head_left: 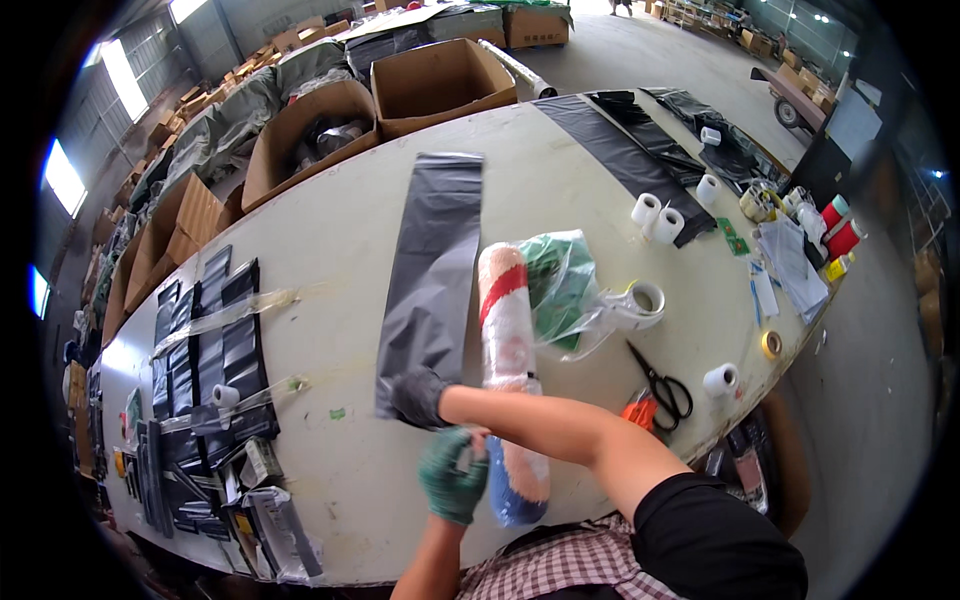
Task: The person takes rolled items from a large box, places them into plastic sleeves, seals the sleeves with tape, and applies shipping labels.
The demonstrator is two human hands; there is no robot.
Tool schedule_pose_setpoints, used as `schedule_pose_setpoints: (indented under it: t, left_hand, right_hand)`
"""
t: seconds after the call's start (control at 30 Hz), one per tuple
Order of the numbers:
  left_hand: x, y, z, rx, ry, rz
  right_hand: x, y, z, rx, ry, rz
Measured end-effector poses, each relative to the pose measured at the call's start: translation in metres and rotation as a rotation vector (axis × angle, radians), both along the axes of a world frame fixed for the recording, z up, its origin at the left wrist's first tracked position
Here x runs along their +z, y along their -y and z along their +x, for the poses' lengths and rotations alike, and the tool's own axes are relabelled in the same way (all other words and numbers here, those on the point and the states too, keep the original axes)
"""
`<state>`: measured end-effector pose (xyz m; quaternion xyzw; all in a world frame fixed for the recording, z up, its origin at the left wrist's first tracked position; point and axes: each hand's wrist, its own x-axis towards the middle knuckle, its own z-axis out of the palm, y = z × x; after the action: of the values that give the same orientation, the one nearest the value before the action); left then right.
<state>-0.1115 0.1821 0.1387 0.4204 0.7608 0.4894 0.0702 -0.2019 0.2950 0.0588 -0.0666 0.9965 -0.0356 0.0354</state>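
A long, flat grey plastic bag [430, 270] lies lengthwise on the table. My right hand [418, 397], in a dark grey glove, rests on its near end, its arm crossing to the left over a roll. Its fingers blur into the dark plastic. Just below is my left hand [455, 475] in a green fingerless-looking glove, fingers curled and pressed together; what they hold, if anything, is hidden. The roll [503, 330] looks like soft fabric in peach, white, red and blue, wrapped in clear film, and lies beside the bag under my right forearm.
To the right are a clear bag with green contents [560, 285], a tape roll [640, 302], black scissors [662, 385] and several white rolls [660, 220]. Stacked black bags [225, 330] lie left under clear tape. Open cardboard boxes [440, 85] stand along the far edge.
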Motion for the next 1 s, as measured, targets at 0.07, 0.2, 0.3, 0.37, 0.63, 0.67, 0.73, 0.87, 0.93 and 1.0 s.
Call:
schedule_pose_setpoints:
  t: [0.07, 0.2, 0.3, 0.37, 0.63, 0.67, 0.73, 0.87, 0.93, 1.0]
  left_hand:
    - [0.009, 0.016, -0.037, -0.016, -0.160, 0.133]
    - [-0.098, 0.084, -0.105, -0.151, -0.201, -0.444]
    - [-0.132, 0.126, -0.083, -0.246, -0.548, -0.793]
    - [-0.138, 0.129, -0.081, -0.296, -0.635, -0.589]
    - [-0.110, 0.112, -0.134, -0.469, -0.628, -0.805]
    - [-0.089, 0.106, -0.118, -0.477, -0.550, -0.934]
    - [-0.075, 0.107, -0.095, -0.425, -0.423, -0.995]
    - [-0.109, 0.117, -0.104, -0.327, -0.400, -0.836]
    - [-0.112, 0.117, -0.110, -0.421, -0.482, -0.849]
    - [-0.119, 0.118, -0.122, -0.419, -0.391, -0.875]
  right_hand:
    - [-0.045, 0.044, 0.030, -0.139, -0.136, -0.596]
    - [0.023, 0.043, 0.110, -0.406, -0.260, -0.524]
    - [0.003, 0.024, 0.159, -1.002, -0.277, 0.006]
    - [-0.041, 0.019, 0.173, -1.039, -0.322, -0.400]
    - [-0.021, 0.074, 0.337, -0.907, -0.205, -1.392]
    - [0.000, 0.081, 0.356, -0.910, -0.021, -1.549]
    - [0.013, 0.093, 0.397, -0.864, 0.148, -1.636]
    - [0.044, 0.111, 0.421, -0.763, 0.187, -1.545]
    - [0.053, 0.132, 0.417, -0.735, 0.150, -1.757]
    - [0.070, 0.134, 0.403, -0.658, 0.215, -1.716]
